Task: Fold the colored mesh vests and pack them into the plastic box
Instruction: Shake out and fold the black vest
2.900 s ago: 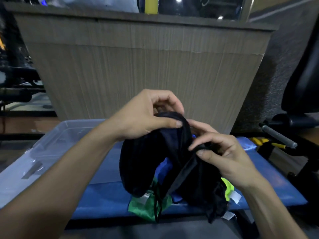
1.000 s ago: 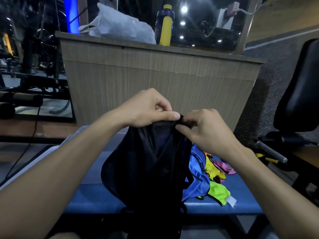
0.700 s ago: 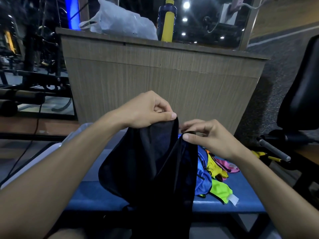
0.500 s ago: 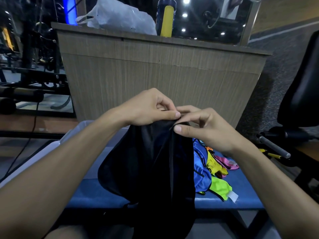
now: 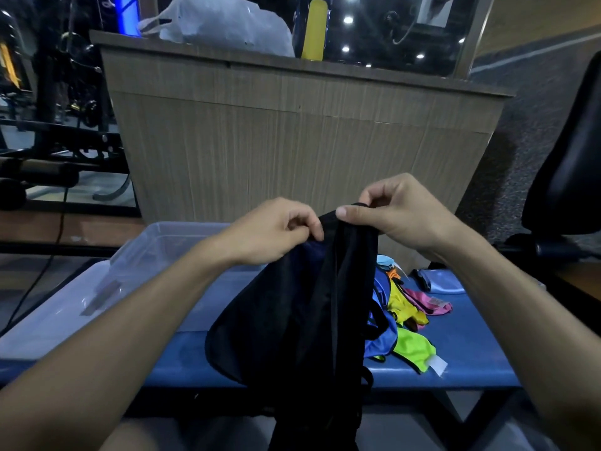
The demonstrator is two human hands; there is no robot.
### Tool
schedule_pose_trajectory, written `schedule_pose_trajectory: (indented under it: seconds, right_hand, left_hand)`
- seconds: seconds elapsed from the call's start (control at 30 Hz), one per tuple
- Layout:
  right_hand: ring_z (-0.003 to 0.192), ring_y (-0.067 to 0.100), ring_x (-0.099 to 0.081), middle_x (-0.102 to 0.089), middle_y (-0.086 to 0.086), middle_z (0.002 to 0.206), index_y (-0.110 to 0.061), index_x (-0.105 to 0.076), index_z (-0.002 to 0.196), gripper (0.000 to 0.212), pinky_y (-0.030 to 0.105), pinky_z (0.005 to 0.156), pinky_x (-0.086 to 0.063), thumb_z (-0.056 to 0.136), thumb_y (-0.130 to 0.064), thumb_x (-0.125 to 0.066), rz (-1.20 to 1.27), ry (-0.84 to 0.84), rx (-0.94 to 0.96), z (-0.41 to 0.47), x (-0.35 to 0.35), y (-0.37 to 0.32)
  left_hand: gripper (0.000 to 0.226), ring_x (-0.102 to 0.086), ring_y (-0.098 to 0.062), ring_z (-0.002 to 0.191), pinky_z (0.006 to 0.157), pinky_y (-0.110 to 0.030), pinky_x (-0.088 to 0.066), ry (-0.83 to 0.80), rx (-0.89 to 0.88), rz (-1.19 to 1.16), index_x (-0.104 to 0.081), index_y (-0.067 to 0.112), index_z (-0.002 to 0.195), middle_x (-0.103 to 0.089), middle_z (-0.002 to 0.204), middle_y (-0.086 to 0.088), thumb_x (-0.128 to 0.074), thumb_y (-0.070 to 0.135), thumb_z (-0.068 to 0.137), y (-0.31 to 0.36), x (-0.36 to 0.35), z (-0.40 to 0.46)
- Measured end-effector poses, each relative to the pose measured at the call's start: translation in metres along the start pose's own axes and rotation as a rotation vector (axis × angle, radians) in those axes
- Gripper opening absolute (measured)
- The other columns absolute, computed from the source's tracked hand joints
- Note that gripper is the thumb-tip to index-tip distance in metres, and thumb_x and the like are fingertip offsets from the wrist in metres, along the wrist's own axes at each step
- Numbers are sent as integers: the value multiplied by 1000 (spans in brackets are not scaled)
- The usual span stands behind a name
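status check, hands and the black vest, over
Left hand and right hand both pinch black vest at top edge. Vest hangs unfolded above blue bench. Plastic box at left; path unobstructed.

Both forearms (image 5: 136, 320) are bare up to the frame edge, with no sleeve showing. The left hand (image 5: 270, 232) and right hand (image 5: 400, 216) appear ungloved, fingers (image 5: 349, 211) short-nailed.
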State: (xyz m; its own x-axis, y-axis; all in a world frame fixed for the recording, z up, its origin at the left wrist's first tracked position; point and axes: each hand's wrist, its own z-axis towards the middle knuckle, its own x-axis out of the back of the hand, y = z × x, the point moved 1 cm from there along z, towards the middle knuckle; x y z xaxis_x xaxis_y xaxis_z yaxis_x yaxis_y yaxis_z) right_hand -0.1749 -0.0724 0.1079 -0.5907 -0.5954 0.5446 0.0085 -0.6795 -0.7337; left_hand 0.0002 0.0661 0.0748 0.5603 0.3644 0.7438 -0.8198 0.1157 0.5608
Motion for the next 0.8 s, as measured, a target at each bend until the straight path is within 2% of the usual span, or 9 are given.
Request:
schedule_pose_trajectory:
  seconds: [0.07,0.13,0.2,0.33,0.47,0.57,0.7,0.73,0.8]
  right_hand:
    - [63,24,-51,-61,35,73,-1,-65,68,48,41,64,-38,79,-43,-83,-54,-28,35,0,-3,2]
    - [61,22,-51,-62,31,70,-6,-66,65,46,41,62,-38,79,-47,-82,-103,-28,62,0,-7,3]
    - [60,21,-53,-65,24,68,-9,-67,65,49,42,60,-41,75,-55,-80,-156,-16,73,0,-8,5]
    - [56,15,-52,-64,14,62,-13,-70,65,49,36,56,-39,74,-60,-79,-271,-49,104,-5,1,6]
    - [47,5,-37,-46,1,48,-10,-66,60,44,19,49,-27,82,-47,-79,-377,-166,86,-19,12,11]
    - [49,11,-34,-45,7,51,-1,-66,64,46,22,49,-26,81,-42,-79,-212,-167,49,-27,18,22]
    - [70,28,-59,-68,31,76,-6,-75,72,35,42,69,-45,74,-38,-89,65,-34,42,-29,26,36]
    - [75,30,-64,-70,31,80,-7,-77,74,31,44,74,-49,72,-35,-91,102,-4,39,-29,27,37]
    - [77,22,-70,-76,17,81,-6,-77,76,23,33,78,-57,70,-25,-88,130,47,48,-26,30,36]
  left_hand:
    - [12,-65,-10,84,82,-37,-53,-5,4,-25,-73,23,96,-67,95,11,-62,26,95,1,-12,1]
    - [31,-61,-8,73,70,-33,-49,2,2,-101,-70,18,93,-62,87,9,-65,48,87,5,-21,3]
    - [42,-61,-11,69,63,-36,-47,81,-47,-38,-68,14,86,-62,80,5,-66,55,84,7,-29,6]
    - [18,-56,1,63,60,-26,-40,101,-106,-17,-72,12,87,-60,80,9,-64,23,98,6,-33,11]
    - [16,-61,1,77,72,-20,-41,59,-118,1,-77,16,100,-63,89,13,-61,20,101,3,-21,13]
    - [17,-63,-3,83,77,-25,-46,13,-114,1,-76,20,100,-63,93,15,-60,25,102,2,-17,15]
    - [16,-63,-4,80,77,-23,-45,-21,-103,-54,-77,20,96,-64,93,11,-62,26,101,2,-19,12]
    - [15,-63,-4,79,76,-23,-45,-29,-103,-77,-77,19,94,-65,92,11,-64,24,100,3,-21,11]
    - [15,-64,-6,77,74,-27,-48,-32,-95,-122,-76,17,87,-64,90,10,-67,20,98,3,-27,7]
